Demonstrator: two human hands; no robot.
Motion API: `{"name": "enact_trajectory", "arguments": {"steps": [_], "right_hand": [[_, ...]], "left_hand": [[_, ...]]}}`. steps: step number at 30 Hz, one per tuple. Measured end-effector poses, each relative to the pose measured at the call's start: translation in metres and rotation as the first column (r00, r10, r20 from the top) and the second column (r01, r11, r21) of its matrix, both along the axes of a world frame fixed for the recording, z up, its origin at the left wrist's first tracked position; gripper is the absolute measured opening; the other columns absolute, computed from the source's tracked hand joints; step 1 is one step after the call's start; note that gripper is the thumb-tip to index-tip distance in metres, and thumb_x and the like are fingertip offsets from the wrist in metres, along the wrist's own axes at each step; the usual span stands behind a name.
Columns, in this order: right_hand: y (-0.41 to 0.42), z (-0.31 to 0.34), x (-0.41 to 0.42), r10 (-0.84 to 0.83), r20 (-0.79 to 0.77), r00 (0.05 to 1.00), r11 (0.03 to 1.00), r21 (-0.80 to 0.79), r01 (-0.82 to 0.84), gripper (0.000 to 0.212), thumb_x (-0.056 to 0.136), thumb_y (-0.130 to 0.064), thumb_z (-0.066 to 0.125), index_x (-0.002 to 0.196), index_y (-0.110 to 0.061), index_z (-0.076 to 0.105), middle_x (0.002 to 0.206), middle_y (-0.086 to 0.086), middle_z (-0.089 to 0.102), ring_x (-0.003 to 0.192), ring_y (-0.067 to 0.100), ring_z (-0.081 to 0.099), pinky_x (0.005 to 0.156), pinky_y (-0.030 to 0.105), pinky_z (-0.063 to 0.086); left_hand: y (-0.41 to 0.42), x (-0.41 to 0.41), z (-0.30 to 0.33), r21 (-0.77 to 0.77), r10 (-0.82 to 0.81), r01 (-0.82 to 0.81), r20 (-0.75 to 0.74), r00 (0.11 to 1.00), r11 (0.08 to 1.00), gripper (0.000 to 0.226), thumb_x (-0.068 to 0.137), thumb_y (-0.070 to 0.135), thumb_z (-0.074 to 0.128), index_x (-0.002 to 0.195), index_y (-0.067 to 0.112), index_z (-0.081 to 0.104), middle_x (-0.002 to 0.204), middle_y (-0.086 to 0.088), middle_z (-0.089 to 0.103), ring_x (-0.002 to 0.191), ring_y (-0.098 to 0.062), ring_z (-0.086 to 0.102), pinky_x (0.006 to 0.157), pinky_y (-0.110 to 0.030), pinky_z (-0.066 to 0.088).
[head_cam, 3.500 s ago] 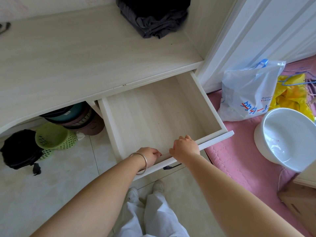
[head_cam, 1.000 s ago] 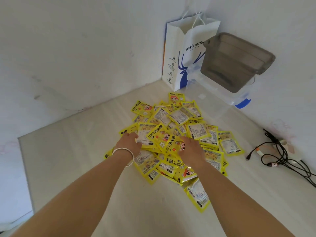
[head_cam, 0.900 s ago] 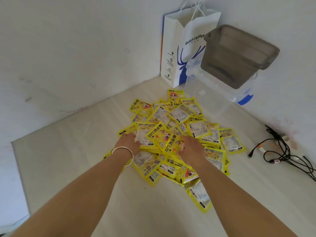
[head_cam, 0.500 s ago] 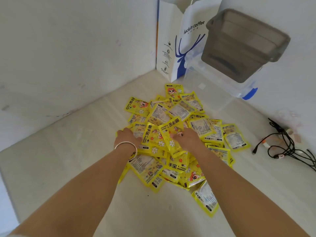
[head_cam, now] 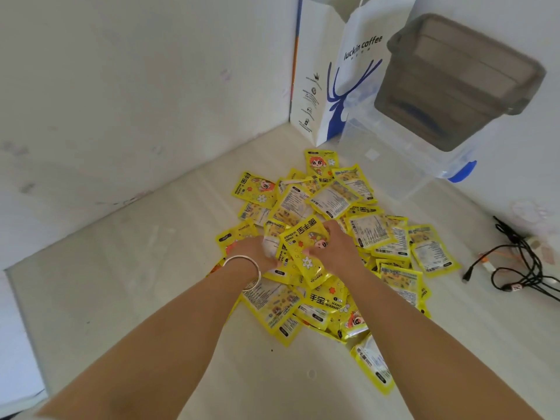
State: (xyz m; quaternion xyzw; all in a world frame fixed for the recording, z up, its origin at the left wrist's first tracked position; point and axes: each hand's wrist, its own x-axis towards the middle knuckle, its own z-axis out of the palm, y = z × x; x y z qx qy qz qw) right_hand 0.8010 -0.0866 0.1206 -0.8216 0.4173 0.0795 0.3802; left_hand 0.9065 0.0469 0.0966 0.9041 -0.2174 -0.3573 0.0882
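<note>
A heap of several yellow hand-warmer packets (head_cam: 339,207) lies spread on a pale surface in a white-walled corner. My right hand (head_cam: 338,248) grips one yellow packet (head_cam: 304,247) and holds it lifted and tilted above the heap. My left hand (head_cam: 257,253), with a silver bangle on its wrist, is beside that packet with its fingers curled round packets under it. Both forearms reach in from the bottom of the head view.
A white and blue paper bag (head_cam: 333,77) stands in the far corner. Next to it is a clear plastic box (head_cam: 403,165) with a blue latch, its grey lid (head_cam: 457,80) leaning against the wall. Black cables (head_cam: 521,262) lie at the right.
The earlier drawer scene is gone; I now face the packet heap. Over the last second both hands closed together and the right hand raised one packet off the heap.
</note>
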Motion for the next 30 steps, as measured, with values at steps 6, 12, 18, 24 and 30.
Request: {"name": "enact_trajectory", "arguments": {"steps": [6,12,18,24,30], "right_hand": [[-0.002,0.011,-0.017,0.05,-0.102,0.993,0.998,0.027,-0.048,0.057,0.081,-0.034,0.072,0.127,-0.004,0.055,0.108,0.008,0.056,0.099,0.023,0.054,0.078,0.028,0.041],[-0.004,0.013,-0.031,-0.051,-0.028,0.998,0.988,0.147,0.055,0.036,0.084,-0.031,0.069,0.11,-0.007,0.062,0.084,0.002,0.056,0.067,0.011,0.05,0.056,0.024,0.04],[0.0,0.008,-0.039,-0.306,0.091,0.948,0.923,0.275,0.271,0.042,0.084,-0.034,0.069,0.111,-0.004,0.058,0.104,0.01,0.061,0.09,0.023,0.057,0.064,0.027,0.045],[0.001,0.017,-0.048,-0.822,0.092,0.561,0.435,0.738,0.515,0.055,0.084,-0.029,0.07,0.133,-0.014,0.051,0.096,-0.001,0.063,0.085,0.017,0.059,0.082,0.041,0.045],[0.012,0.031,-0.091,-0.949,0.074,0.307,0.202,0.891,0.408,0.02,0.082,-0.023,0.071,0.097,-0.011,0.069,0.09,0.003,0.065,0.082,0.024,0.06,0.079,0.039,0.046]], "left_hand": [[-0.005,-0.013,0.003,-0.021,0.012,-0.011,0.056,0.998,1.0,0.066,0.078,0.044,0.067,0.131,0.014,0.043,0.125,-0.009,0.05,0.12,-0.028,0.051,0.091,-0.038,0.046],[-0.001,-0.025,0.016,-0.16,0.116,-0.112,0.012,0.993,0.981,0.058,0.084,0.033,0.062,0.133,0.015,0.038,0.105,-0.012,0.063,0.096,-0.031,0.061,0.076,-0.035,0.048],[0.004,-0.018,0.027,-0.343,0.356,-0.409,-0.208,0.911,0.846,0.052,0.079,0.041,0.068,0.119,0.009,0.057,0.117,-0.011,0.064,0.1,-0.029,0.06,0.087,-0.037,0.051],[0.009,-0.021,0.044,-0.358,0.406,-0.659,-0.567,0.716,0.662,0.048,0.084,0.04,0.065,0.124,0.015,0.054,0.121,-0.007,0.057,0.1,-0.026,0.054,0.092,-0.041,0.047],[-0.023,-0.064,0.067,-0.31,0.275,-0.721,-0.775,0.57,0.62,0.064,0.085,0.033,0.066,0.139,0.013,0.039,0.148,-0.006,0.038,0.138,-0.028,0.033,0.102,-0.04,0.036]]}}
